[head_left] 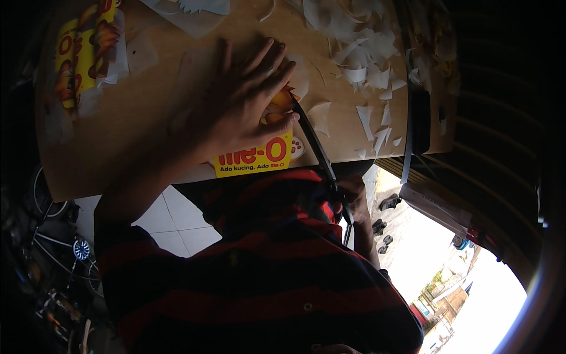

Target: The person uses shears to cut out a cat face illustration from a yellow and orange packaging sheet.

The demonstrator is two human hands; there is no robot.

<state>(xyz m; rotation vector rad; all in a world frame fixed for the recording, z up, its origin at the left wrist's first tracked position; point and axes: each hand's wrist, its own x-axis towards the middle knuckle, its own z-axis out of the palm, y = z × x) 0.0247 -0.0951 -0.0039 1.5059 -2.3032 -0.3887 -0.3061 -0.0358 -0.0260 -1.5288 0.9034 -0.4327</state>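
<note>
Far left on the counter (138, 127) there's a bunch of yellow printed cutouts (85, 59), kinda overlapping, well apart from either hand. Moving right, you get to the left hand (250, 97): palm down, fingers spread out, not pinching anything, just lying flat over the yellow sticker (254, 160). So the sticker is right under those fingers, near the edge of the counter closest to the person. Its lower end pokes out below the palm, and an orange bit shows between thumb and pointer finger. Looks like its long side runs away from the body, but the hand hides too much to be sure.

Next over is the important bit imo: the long dark scissors (316, 138). They slant from lower right up to the left, and the tip sits at the sticker's right edge, just beside the left thumb. Can't tell if the blades are apart. The right hand (354, 192) has its fingers wrapped around the handle end, down past the counter edge, so the sticker lies up and left of those fingers. The left hand is way nearer to it. Far right, a bunch of white paper scraps (355, 75).
</note>
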